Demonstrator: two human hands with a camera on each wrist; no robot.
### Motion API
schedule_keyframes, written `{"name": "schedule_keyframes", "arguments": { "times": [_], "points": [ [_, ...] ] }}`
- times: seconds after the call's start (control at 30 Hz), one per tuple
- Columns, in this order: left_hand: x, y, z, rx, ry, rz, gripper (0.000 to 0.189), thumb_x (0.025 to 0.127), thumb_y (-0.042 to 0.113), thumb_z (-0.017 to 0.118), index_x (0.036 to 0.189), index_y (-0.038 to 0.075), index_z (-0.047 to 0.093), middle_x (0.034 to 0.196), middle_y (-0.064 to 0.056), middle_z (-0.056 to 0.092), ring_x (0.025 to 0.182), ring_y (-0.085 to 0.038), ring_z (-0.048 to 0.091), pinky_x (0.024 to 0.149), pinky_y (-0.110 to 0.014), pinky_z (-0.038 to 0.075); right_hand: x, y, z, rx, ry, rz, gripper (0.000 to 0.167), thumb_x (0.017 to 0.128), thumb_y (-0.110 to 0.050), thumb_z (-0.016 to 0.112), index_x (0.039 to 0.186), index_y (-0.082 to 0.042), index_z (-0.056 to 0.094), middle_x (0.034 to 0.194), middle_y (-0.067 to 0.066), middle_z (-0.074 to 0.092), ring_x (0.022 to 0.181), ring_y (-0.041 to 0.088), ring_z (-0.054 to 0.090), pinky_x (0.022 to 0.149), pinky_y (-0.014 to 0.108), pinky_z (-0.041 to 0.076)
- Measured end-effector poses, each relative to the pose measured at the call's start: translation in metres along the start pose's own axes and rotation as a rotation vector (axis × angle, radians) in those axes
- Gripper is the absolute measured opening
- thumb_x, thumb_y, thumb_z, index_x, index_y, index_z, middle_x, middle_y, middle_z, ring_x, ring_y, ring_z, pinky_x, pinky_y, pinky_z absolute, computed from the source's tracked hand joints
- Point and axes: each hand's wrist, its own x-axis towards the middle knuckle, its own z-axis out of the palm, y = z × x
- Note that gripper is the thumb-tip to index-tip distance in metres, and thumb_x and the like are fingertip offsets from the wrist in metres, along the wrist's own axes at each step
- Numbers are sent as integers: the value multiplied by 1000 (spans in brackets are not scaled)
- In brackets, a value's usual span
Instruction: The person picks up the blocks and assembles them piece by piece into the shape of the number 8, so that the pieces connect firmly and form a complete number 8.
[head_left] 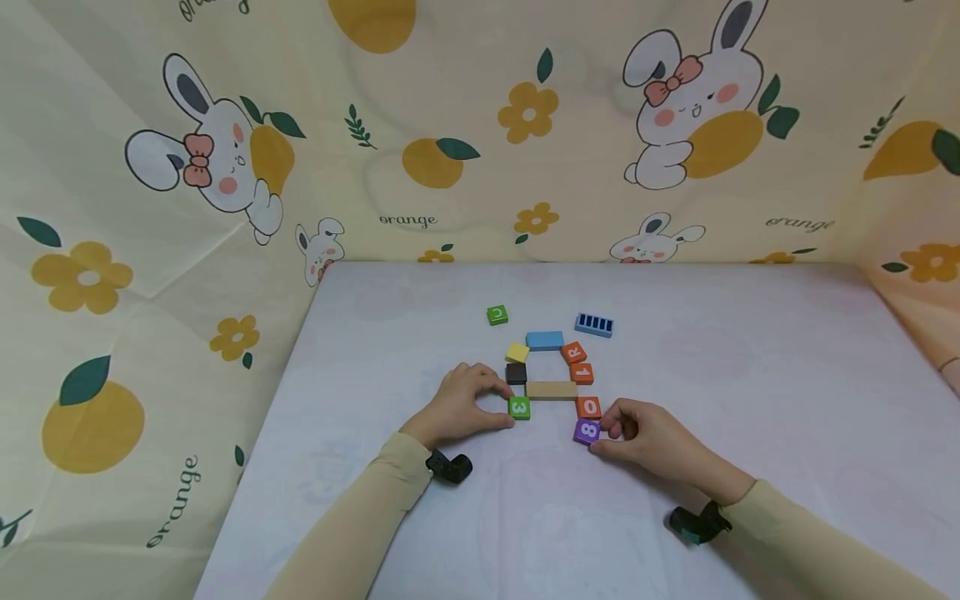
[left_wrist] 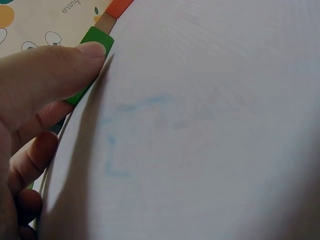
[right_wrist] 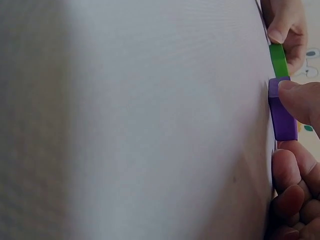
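On the white tabletop, blocks stand in an outline like a letter A. My left hand [head_left: 467, 406] pinches a green block marked 3 [head_left: 519, 407] at the lower left, thumb on its near side. With thumb and forefinger my right hand [head_left: 647, 433] pinches a purple block marked 8 [head_left: 587, 432], close below an orange block marked 0 [head_left: 588, 407]. A tan bar [head_left: 551, 390] spans between the two sides. Above it are a black block [head_left: 516, 373], a yellow block [head_left: 517, 352], a blue bar [head_left: 544, 341] and orange blocks marked R [head_left: 573, 352] and 1 [head_left: 581, 373].
A green block marked C [head_left: 497, 315] lies beyond the outline to the left. At the back right is a blue block with dark slots [head_left: 594, 325]. A cloth printed with rabbits and oranges [head_left: 465, 100] hangs behind the table [head_left: 375, 317]. Both wrists wear small black cameras.
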Motion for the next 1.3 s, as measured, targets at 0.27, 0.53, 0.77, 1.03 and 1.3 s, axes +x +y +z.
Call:
{"name": "schedule_keyframes", "arguments": {
  "times": [0.27,0.53,0.77,1.03,1.3],
  "points": [
    [4,3,1,14,-6,8,33,77,50,78,105,37,66,115,16,51,100,-9,39,89,-34,31,-1,2,-4,-3,-6,1,40,74,-42,82,91,-15,59,78,1,52,73,19,47,59,27,38],
    [5,0,-6,-172,2,-36,40,80,49,76,113,31,64,114,15,56,104,-11,44,91,-36,37,-2,3,-7,10,4,5,44,72,-45,83,91,-14,58,76,2,52,72,19,47,58,27,37],
    [35,-18,-23,-331,235,-156,41,85,32,75,118,12,60,103,-1,59,91,-15,54,80,-31,46,-1,7,-4,40,-1,9,45,70,-47,84,91,-16,58,78,4,52,73,20,47,60,28,37],
    [76,-22,-42,-295,267,-267,57,85,31,75,134,13,50,107,-1,57,93,-19,53,84,-36,43,0,7,-1,59,-9,0,44,71,-46,84,92,-17,58,80,4,53,74,20,47,60,27,37],
    [89,-11,-46,-168,212,-326,46,88,36,70,129,21,55,97,0,58,88,-21,52,77,-37,40,-1,7,0,80,-1,7,42,71,-45,84,93,-18,59,80,3,54,73,19,47,60,27,37]
  ]
}}
